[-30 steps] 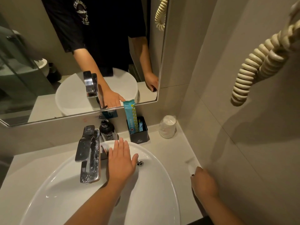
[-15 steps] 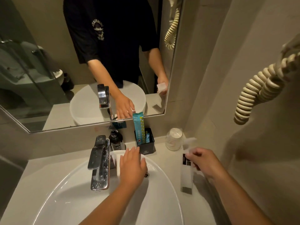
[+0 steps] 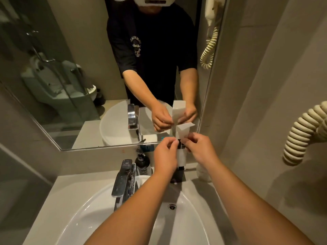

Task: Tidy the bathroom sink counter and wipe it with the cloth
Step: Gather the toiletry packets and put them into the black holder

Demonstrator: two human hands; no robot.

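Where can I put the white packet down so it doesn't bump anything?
The counter left of the faucet, toward the left wall, is bare. Behind the sink it is crowded: pump bottle, black holder and wrapped cup.

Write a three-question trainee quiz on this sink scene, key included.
1. True or false: both hands grip the white packet above the basin.
2. What stands just right of the tap, against the back wall? A) a soap pump bottle B) a kettle C) a candle
3. Fill in: the coiled cord hangs on the ___ wall.

Key: 1 true: the left hand and right hand pinch it near its top. 2 A: the pump bottle. 3 right.
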